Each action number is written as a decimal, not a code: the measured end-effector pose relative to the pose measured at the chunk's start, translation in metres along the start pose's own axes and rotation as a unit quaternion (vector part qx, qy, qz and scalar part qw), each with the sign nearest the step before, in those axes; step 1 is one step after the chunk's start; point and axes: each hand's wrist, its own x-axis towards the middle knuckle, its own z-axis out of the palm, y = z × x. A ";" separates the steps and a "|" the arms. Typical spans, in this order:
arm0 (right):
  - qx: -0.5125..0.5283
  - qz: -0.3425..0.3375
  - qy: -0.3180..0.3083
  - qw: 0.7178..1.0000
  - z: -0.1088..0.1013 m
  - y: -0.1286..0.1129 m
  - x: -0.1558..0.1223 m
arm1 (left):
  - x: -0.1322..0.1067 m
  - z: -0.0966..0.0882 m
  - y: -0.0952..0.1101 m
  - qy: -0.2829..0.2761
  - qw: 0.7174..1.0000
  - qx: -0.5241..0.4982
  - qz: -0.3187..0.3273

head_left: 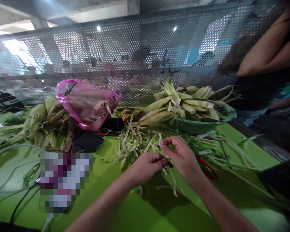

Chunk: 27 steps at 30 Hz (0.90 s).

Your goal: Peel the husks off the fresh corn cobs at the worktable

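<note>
My right hand (181, 156) pinches a pale strip of corn husk (160, 141) between thumb and fingers. One end of the strip curls up above the fingertips, and a thin tail dangles below toward the table. Closed beside it, my left hand (149, 166) pinches the lower part of the husk, where the fingers partly hide it. Husk scraps (132, 145) litter the green table (106, 199) just beyond both hands. Right of my right hand lies a red loop (209, 169), perhaps a scissor handle, partly covered by my wrist and green strands.
A green basket (200, 125) heaped with corn husks (181, 103) stands at back right. At left are a pink plastic bag (87, 100), wilted husks (45, 125), a black phone (88, 141) and cables (14, 149). A perforated metal partition (140, 38) runs behind; a person's arm (263, 51) shows at right.
</note>
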 end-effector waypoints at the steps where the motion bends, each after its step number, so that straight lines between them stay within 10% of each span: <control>1: -0.002 0.001 0.003 1.000 0.001 0.000 0.000 | -0.001 0.001 0.000 -0.007 1.000 -0.006 0.000; 6: -0.043 -0.030 0.018 0.998 -0.006 -0.008 0.003 | 0.000 0.004 0.000 0.008 0.996 -0.082 -0.013; 11: -0.088 -0.104 0.084 0.987 -0.018 -0.019 0.002 | 0.005 0.002 0.003 0.145 0.955 -0.258 -0.021; 16: -0.041 -0.014 -0.071 0.997 -0.007 -0.012 -0.003 | 0.008 -0.003 -0.001 0.154 0.921 -0.358 -0.007; 27: 0.019 0.030 -0.093 0.995 -0.005 -0.012 -0.002 | 0.010 -0.005 -0.001 0.174 0.913 -0.368 -0.032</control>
